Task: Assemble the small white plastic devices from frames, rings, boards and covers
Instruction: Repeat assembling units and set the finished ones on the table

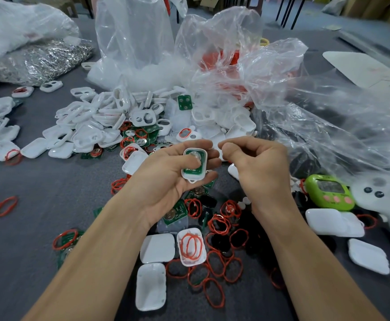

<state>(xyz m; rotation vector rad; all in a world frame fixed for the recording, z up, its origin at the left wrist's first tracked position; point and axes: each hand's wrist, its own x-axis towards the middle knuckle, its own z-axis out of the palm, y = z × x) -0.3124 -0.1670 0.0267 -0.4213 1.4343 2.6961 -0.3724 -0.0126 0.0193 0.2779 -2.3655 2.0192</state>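
Head view: grips white frame (194, 179) with green board (195, 169) seated inside in left hand (166, 181), thumb on top, right hand (258, 165) just beside, fingertips (229, 148) pinched, contents unclear; risks tilting the board under uneven thumb pressure.

Soft, even light from above, moderately bright; shadows on the grey table (38, 188) are faint. The clear plastic bags (224, 42) carry a pale sheen. Wide-angle distortion bends the edges, where detail blurs; the centre is sharp.
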